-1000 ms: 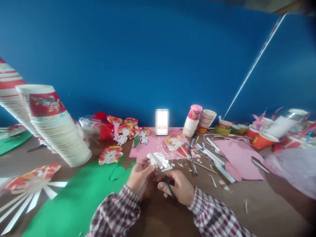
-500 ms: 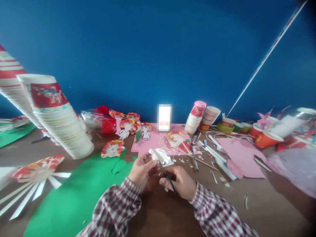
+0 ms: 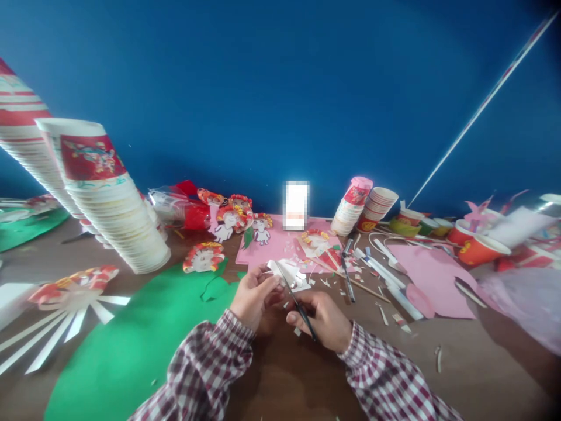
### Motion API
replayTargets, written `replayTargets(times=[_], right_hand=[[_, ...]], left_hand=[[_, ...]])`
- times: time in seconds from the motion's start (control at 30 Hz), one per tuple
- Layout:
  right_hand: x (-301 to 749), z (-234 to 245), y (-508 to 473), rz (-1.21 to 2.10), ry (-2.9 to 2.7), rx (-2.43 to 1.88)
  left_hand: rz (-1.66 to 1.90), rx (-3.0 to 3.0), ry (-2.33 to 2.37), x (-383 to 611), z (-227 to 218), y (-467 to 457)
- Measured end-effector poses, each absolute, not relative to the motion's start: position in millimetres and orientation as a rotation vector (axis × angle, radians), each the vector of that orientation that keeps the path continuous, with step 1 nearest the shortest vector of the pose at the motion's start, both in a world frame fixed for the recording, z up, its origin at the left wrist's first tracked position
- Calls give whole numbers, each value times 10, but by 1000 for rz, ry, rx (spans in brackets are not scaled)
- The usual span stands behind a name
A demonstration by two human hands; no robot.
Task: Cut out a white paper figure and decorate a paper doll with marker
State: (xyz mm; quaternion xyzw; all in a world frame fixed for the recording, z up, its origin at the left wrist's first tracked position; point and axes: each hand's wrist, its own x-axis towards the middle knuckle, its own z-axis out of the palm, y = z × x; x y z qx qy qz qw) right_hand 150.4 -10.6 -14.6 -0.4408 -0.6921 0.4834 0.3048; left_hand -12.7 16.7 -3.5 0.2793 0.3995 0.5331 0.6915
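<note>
At the bottom edge of the frame two checked sleeves (image 3: 201,374) reach in over the brown table (image 3: 464,362). Just above them, at lower centre, the hands sit close together. The right hand (image 3: 322,318) is curled tight around the dark handles of a pair of scissors (image 3: 298,301). The blades slant up and to the left, and their tips lie against a white paper piece (image 3: 290,272). The left hand (image 3: 256,295) pinches that paper between thumb and fingertips, with the fingers drawn in narrow. The paper sits just above and between the two hands, at the top of the left hand's fingers. Whether the blades are parted I cannot make out, as they are too thin and blurred. A big green sheet (image 3: 131,351) spreads over the lower left. Beyond the hands, paper scraps (image 3: 324,283) and pens (image 3: 348,278) lie scattered on and beside a pink sheet (image 3: 280,245) at centre. Red-and-white paper-cup figures (image 3: 230,219) cluster further back, left of centre. A tall stack of paper cups (image 3: 114,204) leans in from the upper left, and smaller cup stacks (image 3: 350,207) stand right of centre. The red prints on the cups are too smeared to read as writing. A blue wall (image 3: 263,88) fills the top half.
</note>
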Motion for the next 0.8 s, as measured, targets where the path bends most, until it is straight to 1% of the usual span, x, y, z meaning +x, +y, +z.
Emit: replayTargets(times=[0.2,0.8], right_hand=[[1500,-123,-105,1308,-1816,-1183],[1508,-161,-116,1310,-1828,-1186]], left_hand=[[1292,563,896,-139,-79,209],[1284,569,933,-162,-70,248]])
